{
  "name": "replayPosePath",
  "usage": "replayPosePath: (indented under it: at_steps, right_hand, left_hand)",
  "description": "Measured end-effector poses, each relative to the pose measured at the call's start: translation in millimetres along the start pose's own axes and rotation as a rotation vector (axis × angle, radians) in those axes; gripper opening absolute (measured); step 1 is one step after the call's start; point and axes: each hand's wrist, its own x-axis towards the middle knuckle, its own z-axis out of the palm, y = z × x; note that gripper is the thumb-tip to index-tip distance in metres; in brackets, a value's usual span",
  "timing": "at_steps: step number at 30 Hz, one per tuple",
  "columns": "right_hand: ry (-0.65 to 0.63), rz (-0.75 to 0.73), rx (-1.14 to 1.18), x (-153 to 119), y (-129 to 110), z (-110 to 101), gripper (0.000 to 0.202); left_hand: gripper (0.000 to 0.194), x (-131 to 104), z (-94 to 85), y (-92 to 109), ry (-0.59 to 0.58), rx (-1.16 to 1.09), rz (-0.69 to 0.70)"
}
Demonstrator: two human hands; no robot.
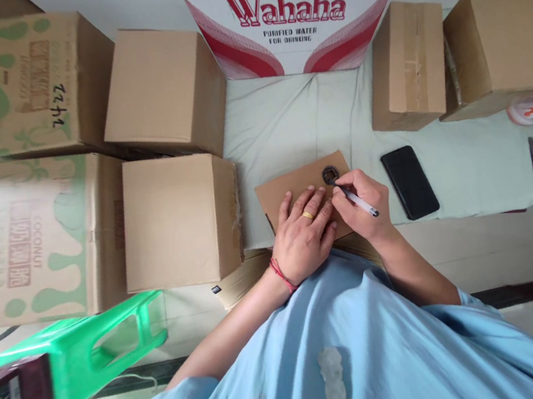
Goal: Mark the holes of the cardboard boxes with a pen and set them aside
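Observation:
Flat on a small brown cardboard box lies my left hand, its fingers spread and holding nothing. My right hand grips a pen with a clear barrel and a dark end. The pen's tip points at a dark round shape with a squarish lighter middle, near the box's upper right corner. Whether that shape is drawn or a separate piece, I cannot tell. The box rests at the front edge of the cloth-covered table, close to my body.
A black phone lies right of my right hand. Plain cartons and printed coconut cartons stand at the left. A Wahaha water carton is at the back, with two brown boxes right of it. A green plastic stool stands lower left.

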Motion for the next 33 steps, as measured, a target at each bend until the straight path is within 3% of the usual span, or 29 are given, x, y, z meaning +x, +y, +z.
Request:
replayPosePath:
  at_steps: [9, 14, 19, 21, 24, 28, 30, 33]
  right_hand:
    - [0.027, 0.009, 0.014, -2.2, 1.5, 2.5, 0.008]
    - [0.200, 0.057, 0.020, -6.6, 1.8, -1.2, 0.002]
    - [0.336, 0.051, 0.000, -11.3, 28.4, -24.6, 0.021]
    - [0.290, 0.035, -0.119, -15.6, 49.1, -36.3, 0.022]
    - [0.093, 0.003, -0.343, -26.6, 76.1, -47.5, 0.026]
    - [-0.156, 0.091, -0.499, -43.5, 86.7, -45.7, 0.040]
    - [-0.184, 0.155, -0.480, -48.8, 85.6, -43.9, 0.052]
    - [-0.121, 0.270, -0.481, -53.5, 87.9, -50.4, 0.067]
  left_hand:
    - [0.043, 0.9, -1.1, 0.3, -0.030, -0.008, -0.019]
    - [0.043, 1.3, -0.6, 0.5, -0.027, 0.000, -0.021]
    - [0.041, 0.9, 1.5, 0.0, -0.004, 0.002, -0.014]
    - [0.041, 0.8, 2.0, -0.2, 0.007, 0.006, -0.005]
    - [0.041, 1.2, 2.2, -0.3, 0.006, 0.006, -0.008]
    - [0.040, 1.6, 2.4, -0.5, 0.017, 0.019, 0.001]
    - [0.040, 1.5, 2.6, -0.6, 0.024, 0.023, 0.006]
    - [0.041, 1.4, 2.4, -0.5, 0.008, 0.013, -0.008]
